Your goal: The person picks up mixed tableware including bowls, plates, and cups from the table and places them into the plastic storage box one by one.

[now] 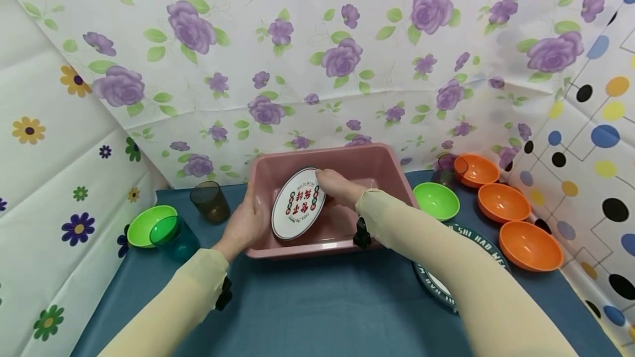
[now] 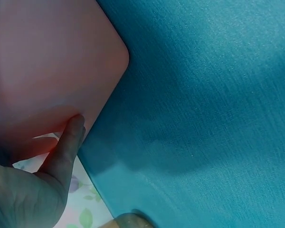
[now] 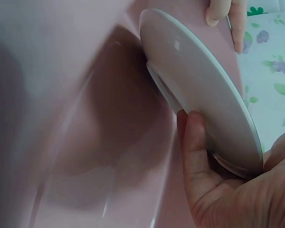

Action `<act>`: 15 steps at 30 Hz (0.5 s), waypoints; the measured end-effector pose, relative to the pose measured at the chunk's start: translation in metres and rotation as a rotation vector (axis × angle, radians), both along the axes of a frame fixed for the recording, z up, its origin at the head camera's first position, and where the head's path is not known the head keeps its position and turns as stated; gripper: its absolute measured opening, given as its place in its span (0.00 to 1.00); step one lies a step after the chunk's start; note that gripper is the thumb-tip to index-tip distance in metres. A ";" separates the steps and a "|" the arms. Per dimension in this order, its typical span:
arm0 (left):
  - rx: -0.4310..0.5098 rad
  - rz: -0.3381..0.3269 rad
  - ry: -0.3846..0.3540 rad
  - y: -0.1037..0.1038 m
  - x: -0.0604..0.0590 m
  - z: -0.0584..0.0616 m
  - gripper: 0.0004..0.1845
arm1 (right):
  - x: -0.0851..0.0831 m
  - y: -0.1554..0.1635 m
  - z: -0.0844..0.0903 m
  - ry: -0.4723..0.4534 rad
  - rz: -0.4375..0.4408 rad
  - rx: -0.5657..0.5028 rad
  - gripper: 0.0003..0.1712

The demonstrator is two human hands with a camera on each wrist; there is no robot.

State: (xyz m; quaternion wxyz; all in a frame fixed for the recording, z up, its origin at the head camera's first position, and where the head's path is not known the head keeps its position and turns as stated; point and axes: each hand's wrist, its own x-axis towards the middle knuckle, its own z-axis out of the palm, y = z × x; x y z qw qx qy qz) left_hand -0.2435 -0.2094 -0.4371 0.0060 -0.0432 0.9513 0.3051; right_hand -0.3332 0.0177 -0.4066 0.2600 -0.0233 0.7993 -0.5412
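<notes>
A pink rectangular basin (image 1: 357,161) stands against the back wall of the table. Inside it, my right hand (image 1: 339,186) holds a white oval plate (image 1: 285,216) with red characters and a dark rim line, tilted up on its side. In the right wrist view, fingers (image 3: 194,142) curl under the plate's white underside (image 3: 199,76) near its foot ring. My left hand (image 1: 244,225) grips the basin's left rim; in the left wrist view a digit presses on the pink outer wall (image 2: 61,57).
A green bowl (image 1: 144,227), a teal cup (image 1: 176,241) and a brown cup (image 1: 210,203) stand left of the basin. To its right are a green bowl (image 1: 436,201), a clear brown cup (image 1: 448,169), three orange bowls (image 1: 531,247) and a dark-rimmed plate (image 1: 486,244), partly hidden by my right forearm.
</notes>
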 end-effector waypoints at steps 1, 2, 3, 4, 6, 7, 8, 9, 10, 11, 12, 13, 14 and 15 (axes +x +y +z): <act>0.002 0.003 0.000 0.000 0.000 0.000 0.35 | 0.000 0.000 0.000 0.001 -0.003 0.006 0.29; 0.005 0.006 0.002 0.001 0.000 0.000 0.34 | 0.000 -0.001 0.000 0.000 -0.006 0.009 0.28; 0.010 0.009 0.000 0.001 0.000 0.000 0.34 | 0.000 -0.001 0.000 -0.002 -0.009 0.010 0.28; 0.014 0.011 -0.002 0.001 0.000 0.000 0.34 | 0.000 -0.001 0.000 -0.003 -0.010 0.010 0.29; 0.027 0.017 -0.007 0.001 0.000 0.000 0.35 | -0.002 -0.001 0.000 -0.008 -0.009 0.009 0.29; 0.034 0.020 -0.007 0.001 0.001 0.000 0.35 | -0.002 -0.001 0.000 -0.010 -0.005 0.009 0.29; 0.040 0.020 -0.007 0.001 0.000 0.000 0.35 | -0.003 -0.001 0.000 -0.014 0.000 0.010 0.29; 0.041 0.019 -0.008 0.001 0.001 0.000 0.35 | -0.004 -0.001 0.000 -0.019 0.005 0.010 0.29; 0.044 0.018 -0.008 0.001 0.001 0.000 0.35 | -0.004 0.000 0.000 -0.025 0.011 0.009 0.29; 0.046 0.017 -0.008 0.001 0.001 0.000 0.35 | -0.005 0.000 0.000 -0.030 0.021 0.012 0.30; 0.044 0.015 -0.009 0.001 0.001 0.000 0.35 | -0.006 0.000 0.001 -0.036 0.028 0.015 0.30; 0.039 0.014 -0.009 0.001 0.001 0.000 0.35 | -0.007 0.001 0.002 -0.044 0.035 0.015 0.31; 0.035 0.012 -0.010 0.001 0.001 0.000 0.35 | -0.008 0.001 0.003 -0.055 0.040 0.013 0.32; 0.033 0.012 -0.012 0.001 0.002 0.001 0.35 | -0.008 0.001 0.004 -0.062 0.045 0.014 0.32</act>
